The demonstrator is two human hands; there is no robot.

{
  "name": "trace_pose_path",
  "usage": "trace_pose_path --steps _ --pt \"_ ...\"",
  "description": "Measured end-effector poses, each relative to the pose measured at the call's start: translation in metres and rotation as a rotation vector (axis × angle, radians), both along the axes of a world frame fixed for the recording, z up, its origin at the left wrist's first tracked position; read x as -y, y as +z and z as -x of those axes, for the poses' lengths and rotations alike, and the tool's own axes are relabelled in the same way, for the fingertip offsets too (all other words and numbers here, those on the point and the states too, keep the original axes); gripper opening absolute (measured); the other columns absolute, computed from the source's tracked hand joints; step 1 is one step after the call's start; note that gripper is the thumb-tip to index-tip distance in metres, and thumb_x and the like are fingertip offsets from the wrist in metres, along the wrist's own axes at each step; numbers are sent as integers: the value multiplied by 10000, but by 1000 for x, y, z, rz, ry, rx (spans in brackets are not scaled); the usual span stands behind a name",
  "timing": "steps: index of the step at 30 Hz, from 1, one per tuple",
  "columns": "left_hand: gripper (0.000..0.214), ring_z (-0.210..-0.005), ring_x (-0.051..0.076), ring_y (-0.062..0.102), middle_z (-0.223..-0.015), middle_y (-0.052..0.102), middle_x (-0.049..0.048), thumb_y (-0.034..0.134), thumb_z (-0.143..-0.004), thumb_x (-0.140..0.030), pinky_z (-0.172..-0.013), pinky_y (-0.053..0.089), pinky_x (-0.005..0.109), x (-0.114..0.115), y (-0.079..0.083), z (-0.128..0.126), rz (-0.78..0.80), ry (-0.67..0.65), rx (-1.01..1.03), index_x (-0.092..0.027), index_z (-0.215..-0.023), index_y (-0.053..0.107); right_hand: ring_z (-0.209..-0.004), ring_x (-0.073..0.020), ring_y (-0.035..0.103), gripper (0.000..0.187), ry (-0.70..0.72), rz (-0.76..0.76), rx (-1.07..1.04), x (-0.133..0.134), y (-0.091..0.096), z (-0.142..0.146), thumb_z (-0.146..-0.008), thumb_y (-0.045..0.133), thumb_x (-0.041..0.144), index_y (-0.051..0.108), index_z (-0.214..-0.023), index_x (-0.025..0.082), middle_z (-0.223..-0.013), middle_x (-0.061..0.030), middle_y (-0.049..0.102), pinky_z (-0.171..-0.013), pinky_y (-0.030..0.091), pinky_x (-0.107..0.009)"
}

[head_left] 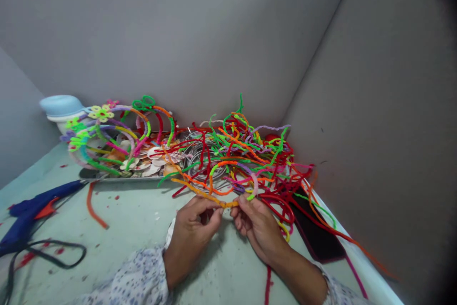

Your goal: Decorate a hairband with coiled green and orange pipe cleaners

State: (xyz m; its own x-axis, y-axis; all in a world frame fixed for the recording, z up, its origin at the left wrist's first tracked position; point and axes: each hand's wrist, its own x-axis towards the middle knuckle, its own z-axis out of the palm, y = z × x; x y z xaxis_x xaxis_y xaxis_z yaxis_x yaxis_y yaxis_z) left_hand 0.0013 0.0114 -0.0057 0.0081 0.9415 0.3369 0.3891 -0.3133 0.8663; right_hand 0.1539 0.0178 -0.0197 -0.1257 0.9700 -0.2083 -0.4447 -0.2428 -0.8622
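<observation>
My left hand (pixel 198 231) pinches a yellow-orange pipe cleaner (pixel 203 194) between thumb and fingers, with its loose end pointing up and to the left. My right hand (pixel 256 224) is closed on the lower right of a headband (pixel 255 183) wrapped in orange, green, purple and pink pipe cleaner. Between the two hands, the yellow-orange strand runs along the headband's lower part. How the strand is fixed there is partly covered by my fingertips. Just behind my hands lies a tangled pile of coloured pipe cleaners (pixel 246 145).
Finished-looking flower headbands (pixel 124 126) rest over a tray of shells (pixel 150 162) at the back left. A blue glue gun (pixel 39 205) with its cable lies left, near an orange strand (pixel 93 207). A dark phone (pixel 317 233) lies right. Grey walls stand behind and right.
</observation>
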Motion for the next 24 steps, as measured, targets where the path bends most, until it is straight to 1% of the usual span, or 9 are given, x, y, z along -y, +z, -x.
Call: trace_pose_path --steps 5,10,13,17,19,24 --pt "106 -580 130 560 -637 645 15 605 -729 -147 -561 423 216 1 0 1 -67 -44 -41 -194 -721 699 -429 -52 492 335 6 18 2 1 0 0 -745 657 445 583 -672 127 -582 -7 612 -378 329 -150" --pt "142 -713 180 643 -795 719 57 629 -711 -140 -659 481 252 3 -5 3 -128 -77 -62 -222 -761 733 -430 -59 504 345 0 70 -25 2 1 0 -724 668 469 563 -689 143 -560 10 602 -380 320 -156" --pt "164 -736 188 647 -813 721 62 623 -712 -128 -676 486 264 3 -6 3 -146 -112 -44 -225 -784 734 -430 -56 502 345 6 76 -28 2 0 0 -734 659 470 552 -686 146 -554 15 596 -384 317 -155" --pt "207 -686 158 617 -770 694 48 551 -759 -99 -643 459 241 4 -1 3 -126 -231 -85 -217 -829 705 -422 -56 497 354 -3 87 -22 2 -1 -1 -719 667 483 543 -698 152 -549 18 592 -377 310 -154" --pt "204 -705 154 605 -772 675 48 518 -784 -96 -655 448 236 4 2 5 -130 -303 -120 -210 -835 679 -420 -56 495 356 -6 91 -20 1 -1 -1 -713 671 485 541 -708 154 -545 21 588 -377 310 -154" --pt "124 -729 148 592 -813 645 59 511 -826 -163 -662 430 230 4 4 10 -133 -427 -261 -191 -863 626 -425 -52 494 334 -4 95 -27 1 -1 -1 -735 659 470 546 -732 155 -543 30 580 -383 316 -147"
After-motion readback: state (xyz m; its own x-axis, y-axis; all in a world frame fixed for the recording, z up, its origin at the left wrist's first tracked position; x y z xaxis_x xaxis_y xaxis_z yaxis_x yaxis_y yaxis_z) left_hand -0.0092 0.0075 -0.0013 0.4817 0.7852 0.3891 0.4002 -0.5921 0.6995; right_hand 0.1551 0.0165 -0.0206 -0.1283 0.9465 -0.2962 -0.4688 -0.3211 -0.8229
